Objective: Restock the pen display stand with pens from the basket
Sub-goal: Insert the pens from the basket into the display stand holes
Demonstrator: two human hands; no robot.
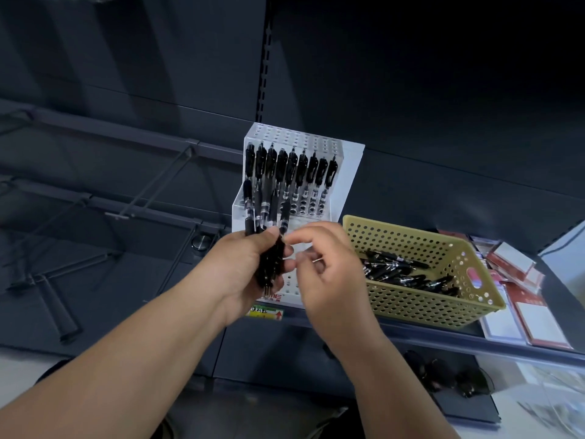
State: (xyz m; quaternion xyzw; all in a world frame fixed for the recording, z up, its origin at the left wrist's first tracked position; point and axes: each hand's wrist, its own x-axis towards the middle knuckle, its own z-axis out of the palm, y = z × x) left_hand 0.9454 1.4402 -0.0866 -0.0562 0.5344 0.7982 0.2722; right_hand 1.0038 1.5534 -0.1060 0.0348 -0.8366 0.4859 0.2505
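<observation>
A white stepped pen display stand (348, 166) stands on the dark shelf, with several black pens (294, 167) upright in its back row. My left hand (243, 267) grips a bundle of black pens (269, 239) in front of the stand. Beside it, my right hand (326, 264) has its thumb and forefinger at the bundle, close to one pen; whether they pinch it I cannot tell. To the right sits a yellow perforated basket (411, 299) holding several more black pens (399, 269).
Red and white packets (519, 308) lie on the shelf right of the basket. Bare metal shelf brackets (152, 185) run along the left. The slotted shelf upright (266, 58) rises behind the stand. A price label (266, 313) sits on the shelf edge.
</observation>
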